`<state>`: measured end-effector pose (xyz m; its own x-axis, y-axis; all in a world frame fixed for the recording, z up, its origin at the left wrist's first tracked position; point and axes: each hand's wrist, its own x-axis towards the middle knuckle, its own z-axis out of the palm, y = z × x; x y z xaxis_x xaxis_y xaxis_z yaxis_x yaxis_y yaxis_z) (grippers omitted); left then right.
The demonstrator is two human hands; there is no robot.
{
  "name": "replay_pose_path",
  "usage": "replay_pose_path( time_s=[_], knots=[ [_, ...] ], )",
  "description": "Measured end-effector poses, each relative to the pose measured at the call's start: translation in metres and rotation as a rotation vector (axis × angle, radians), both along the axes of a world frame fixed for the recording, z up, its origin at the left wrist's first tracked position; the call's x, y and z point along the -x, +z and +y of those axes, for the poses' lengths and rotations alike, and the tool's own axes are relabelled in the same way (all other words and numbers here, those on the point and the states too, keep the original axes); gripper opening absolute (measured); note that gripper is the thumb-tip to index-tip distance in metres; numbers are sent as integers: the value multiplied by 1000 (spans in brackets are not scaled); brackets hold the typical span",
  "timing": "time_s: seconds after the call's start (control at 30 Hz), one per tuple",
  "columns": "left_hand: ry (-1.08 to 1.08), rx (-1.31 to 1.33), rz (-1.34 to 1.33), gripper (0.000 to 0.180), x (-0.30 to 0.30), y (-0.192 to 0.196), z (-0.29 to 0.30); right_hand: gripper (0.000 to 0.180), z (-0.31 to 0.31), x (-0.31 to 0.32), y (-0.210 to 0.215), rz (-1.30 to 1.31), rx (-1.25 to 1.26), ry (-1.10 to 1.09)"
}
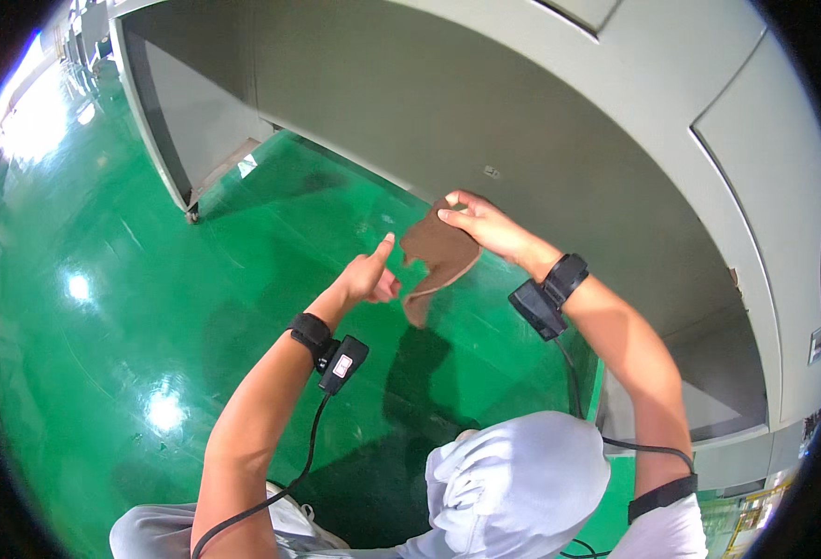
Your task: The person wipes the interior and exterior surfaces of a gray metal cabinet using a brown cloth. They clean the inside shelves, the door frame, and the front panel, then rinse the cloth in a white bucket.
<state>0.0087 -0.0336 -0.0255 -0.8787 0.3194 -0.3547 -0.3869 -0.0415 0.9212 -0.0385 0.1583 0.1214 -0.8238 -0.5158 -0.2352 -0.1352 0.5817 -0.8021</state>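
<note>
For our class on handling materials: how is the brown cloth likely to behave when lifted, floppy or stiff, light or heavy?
The brown cloth is probably floppy: its free end bends in a curve away from the right hand. It is likely light, since a thumb-and-finger pinch holds it up. Its matt surface suggests it may not be slippery.

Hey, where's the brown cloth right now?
In the head view, the brown cloth is just above the picture's middle, pinched in the right hand over the green floor, with the left hand just left of it.
</note>
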Motion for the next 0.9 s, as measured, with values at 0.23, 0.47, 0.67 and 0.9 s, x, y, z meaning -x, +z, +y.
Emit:
replay_pose_path(
  time_s=[0.23,0.47,0.67,0.9],
  knots=[
    [357,-490,310,35,-43,6,-23,35,-53,-56,19,14,-151,269],
    [558,-162,567,34,-70,62,-40,30,-20,-75,35,-152,-414,349],
    [553,-120,597,33,-71,58,-30,32,5,-89,-10,-14,-210,204],
    [762,108,585,31,-53,48,-30,24,20,-81,11,-126,225,-51]
  ],
)
